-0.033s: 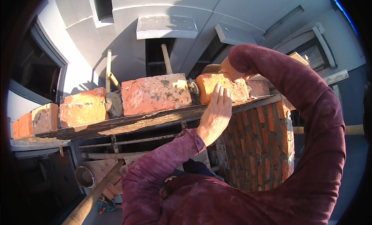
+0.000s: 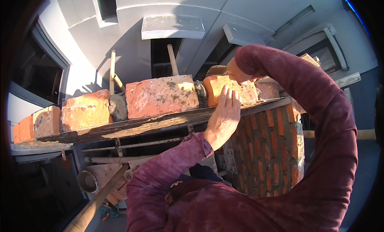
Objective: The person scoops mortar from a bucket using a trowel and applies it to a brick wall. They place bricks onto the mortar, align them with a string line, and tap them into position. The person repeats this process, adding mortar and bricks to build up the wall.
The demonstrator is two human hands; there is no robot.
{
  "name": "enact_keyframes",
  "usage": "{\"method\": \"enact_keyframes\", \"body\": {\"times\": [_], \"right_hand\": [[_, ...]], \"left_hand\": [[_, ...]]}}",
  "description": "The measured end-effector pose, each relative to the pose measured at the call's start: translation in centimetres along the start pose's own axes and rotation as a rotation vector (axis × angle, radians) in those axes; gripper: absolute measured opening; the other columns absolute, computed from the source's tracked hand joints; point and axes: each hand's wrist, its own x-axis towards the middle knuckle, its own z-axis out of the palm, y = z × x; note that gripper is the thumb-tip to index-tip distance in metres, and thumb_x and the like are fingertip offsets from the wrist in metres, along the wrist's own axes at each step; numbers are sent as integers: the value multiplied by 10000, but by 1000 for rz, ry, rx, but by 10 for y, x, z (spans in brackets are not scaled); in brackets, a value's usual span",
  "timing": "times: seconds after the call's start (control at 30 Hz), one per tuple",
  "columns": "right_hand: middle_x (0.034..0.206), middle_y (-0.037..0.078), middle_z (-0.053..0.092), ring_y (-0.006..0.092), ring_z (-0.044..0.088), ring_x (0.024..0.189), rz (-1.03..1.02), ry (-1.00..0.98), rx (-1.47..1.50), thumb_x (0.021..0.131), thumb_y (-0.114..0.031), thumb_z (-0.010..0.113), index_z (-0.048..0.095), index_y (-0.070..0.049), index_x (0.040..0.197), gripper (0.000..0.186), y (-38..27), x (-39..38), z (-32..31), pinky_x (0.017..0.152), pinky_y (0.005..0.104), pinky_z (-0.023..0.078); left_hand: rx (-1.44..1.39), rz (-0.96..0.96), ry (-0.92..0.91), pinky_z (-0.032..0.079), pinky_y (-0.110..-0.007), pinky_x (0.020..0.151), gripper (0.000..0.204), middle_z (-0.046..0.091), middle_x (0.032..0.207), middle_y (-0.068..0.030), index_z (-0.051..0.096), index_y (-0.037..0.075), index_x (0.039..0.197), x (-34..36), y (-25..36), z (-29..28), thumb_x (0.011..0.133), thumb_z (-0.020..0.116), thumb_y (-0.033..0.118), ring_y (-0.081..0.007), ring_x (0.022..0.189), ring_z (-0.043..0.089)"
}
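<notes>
A row of orange-red bricks runs along a long board. My left hand [image 2: 224, 119] lies with fingers stretched and close together against the near face of one brick [image 2: 216, 88], its wrist below the board's edge [image 2: 172, 122]. Over the same brick's top far edge, my right hand [image 2: 239, 73] bends down with curled fingers, partly hidden by its wrist. Beside it shows a flat brown piece [image 2: 217, 69]; I cannot tell whether that hand holds it. Grey mortar [image 2: 201, 89] fills the gap to the large brick [image 2: 161, 97] on the left.
Further left stand more bricks [image 2: 86, 109] with a mortar lump [image 2: 117, 106] between two. Bamboo poles [image 2: 173, 60] rise behind the row. Below right is a brick wall [image 2: 267, 148] with mortar joints. A bucket [image 2: 87, 181] and a thick wooden pole [image 2: 98, 200] are at lower left.
</notes>
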Motion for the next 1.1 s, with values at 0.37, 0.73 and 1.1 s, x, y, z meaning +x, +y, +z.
{"method": "enact_keyframes", "body": {"times": [0.37, 0.73, 1.1], "right_hand": [[709, 134, 601, 235, 604, 602, -22, 172, 308, 753, -86, 514, 589, 46, 858, 184, -33, -58, -30, 502, 375, 526], [726, 180, 571, 347, 590, 751, -39, 311, -12, 683, -46, 542, 530, 29, 814, 151, -27, -80, 7, 662, 414, 451], [839, 186, 628, 381, 635, 796, 131, 938, 241, 795, -28, 544, 459, -14, 1115, 332, -79, -169, 129, 706, 456, 499]], "left_hand": [[-16, -7, 4, 244, -555, 1137, 433, 566, 1224, -151, 574, -9, 1215, 0, -5, 3, 851, 536, 223, -297, 1192, 517], [-67, 39, -58, 207, -565, 1143, 447, 539, 1283, -128, 545, 36, 1278, 2, -11, 4, 861, 558, 195, -278, 1241, 485], [-854, 145, -385, 285, -503, 1131, 523, 517, 1346, -135, 502, 54, 1317, -82, -23, -69, 865, 657, 268, -310, 1297, 445]]}}
